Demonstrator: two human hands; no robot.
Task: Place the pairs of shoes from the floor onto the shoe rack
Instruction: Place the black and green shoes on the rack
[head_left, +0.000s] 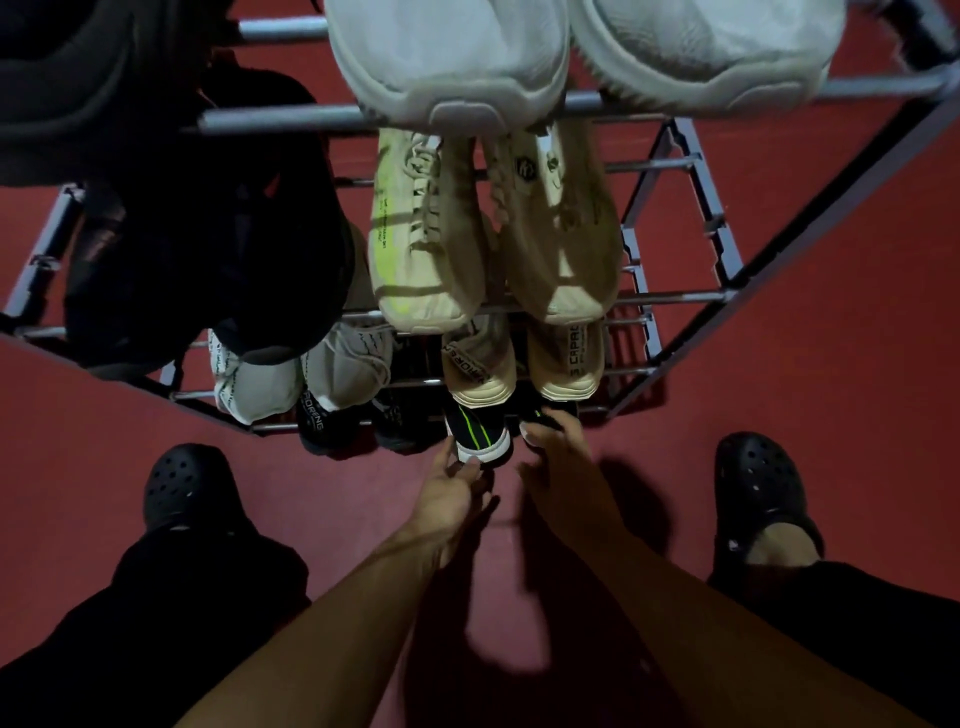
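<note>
Dark red, matte flooring (779, 389) fills the dim scene, and on it stands a tiered shoe rack of grey metal tubes (670, 300), seen steeply from above so its shelves stack down the frame. Two bulky white trainers with ridged rubber soles (452, 67) sit on the top bars, their upper parts cut off by the frame edge. Below them lies a pair of cream knit trainers, one streaked neon yellow (423, 249), then a pair of cream shoes with printed heel straps (566, 369) and a pair of pale grey knit shoes (260, 384). Along the left side, black footwear (208, 244) merges into shadow and cannot be told apart. On the lowest level, at the rack's front edge, rests a black shoe with neon green stripes and a white sole (480, 434); its partner (540, 415) beside it is mostly hidden. The left hand (449, 486) curls its fingers around the striped shoe's heel. The right hand (558, 452) reaches onto the partner, though whether it grips cannot be made out. Perforated black foam clogs (182, 483) on the person's feet flank both arms
</note>
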